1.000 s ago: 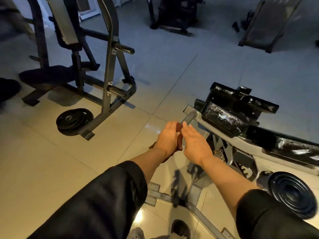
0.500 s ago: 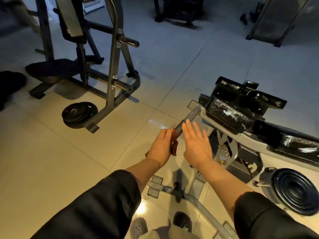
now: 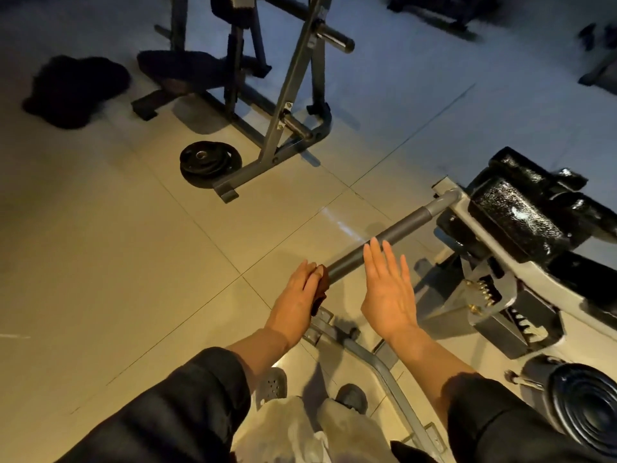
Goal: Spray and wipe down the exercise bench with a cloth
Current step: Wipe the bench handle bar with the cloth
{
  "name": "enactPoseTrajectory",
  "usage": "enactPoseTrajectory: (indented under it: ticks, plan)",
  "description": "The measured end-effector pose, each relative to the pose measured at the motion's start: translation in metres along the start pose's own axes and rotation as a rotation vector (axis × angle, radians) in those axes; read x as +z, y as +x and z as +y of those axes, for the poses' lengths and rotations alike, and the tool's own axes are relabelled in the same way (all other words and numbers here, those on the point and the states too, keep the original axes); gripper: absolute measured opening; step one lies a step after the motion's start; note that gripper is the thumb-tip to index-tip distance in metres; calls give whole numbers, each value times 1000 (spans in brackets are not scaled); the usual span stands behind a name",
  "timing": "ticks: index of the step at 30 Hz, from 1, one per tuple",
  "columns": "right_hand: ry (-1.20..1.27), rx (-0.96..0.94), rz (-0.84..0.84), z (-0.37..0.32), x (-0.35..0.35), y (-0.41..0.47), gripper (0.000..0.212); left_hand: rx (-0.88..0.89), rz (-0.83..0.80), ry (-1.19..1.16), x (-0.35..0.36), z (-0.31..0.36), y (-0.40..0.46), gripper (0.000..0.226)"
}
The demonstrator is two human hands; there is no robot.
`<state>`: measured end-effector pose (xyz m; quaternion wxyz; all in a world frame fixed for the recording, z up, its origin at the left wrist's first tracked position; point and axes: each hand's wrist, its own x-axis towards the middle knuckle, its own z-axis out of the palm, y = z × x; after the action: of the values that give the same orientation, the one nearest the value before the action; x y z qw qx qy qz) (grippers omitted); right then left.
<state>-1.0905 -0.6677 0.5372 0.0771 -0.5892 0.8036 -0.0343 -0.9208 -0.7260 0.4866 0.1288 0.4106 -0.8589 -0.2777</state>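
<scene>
A grey handle bar [image 3: 387, 237] juts from the exercise bench's frame [image 3: 521, 279] toward me. My left hand [image 3: 295, 302] holds a dark reddish cloth [image 3: 321, 287] against the bar's near end, fingers wrapped over it. My right hand [image 3: 389, 289] hovers flat beside the bar with straight fingers, holding nothing. The bench's black pads [image 3: 514, 222] glisten at the right. No spray bottle is in view.
A grey rack machine [image 3: 287, 105] stands ahead on the tiled floor with a black weight plate [image 3: 210, 163] at its foot. A dark mat [image 3: 75, 90] lies far left. Another stack of plates [image 3: 587, 404] sits at the lower right. My feet [image 3: 310, 392] stand by the bench's base bar [image 3: 384, 365].
My right hand has come off the cloth and opened flat to the right. The left hand with the cloth has slid back to the bar's near end, exposing more of the bar.
</scene>
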Motion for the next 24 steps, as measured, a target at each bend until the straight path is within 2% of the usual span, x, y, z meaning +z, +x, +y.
enactPoseTrajectory:
  ticks: [3,6,9,12,13,15,19,22,24]
  plan:
    - [20,-16,44,-1,1,-2,89,-22,-30,-65,-10,-7,-7,57]
    - [204,-62,176,-3,3,-4,70,-27,86,-134,-26,-2,-1,48]
    - [681,-49,192,-16,-14,1,38,48,226,-275,-55,32,21,43]
    - [1343,64,17,-33,-56,5,36,142,224,-384,-73,75,53,42]
    - [1523,92,0,-33,-67,8,36,156,209,-418,-73,87,63,44]
    - [1724,120,79,-26,-80,13,36,183,176,-436,-68,107,79,45]
    - [1790,233,337,7,-92,19,39,323,113,-310,-54,141,96,52]
    - [1750,435,566,37,-95,18,39,469,50,-147,-44,143,102,51]
    - [1663,553,676,59,-92,17,41,434,58,-90,-43,137,105,42]
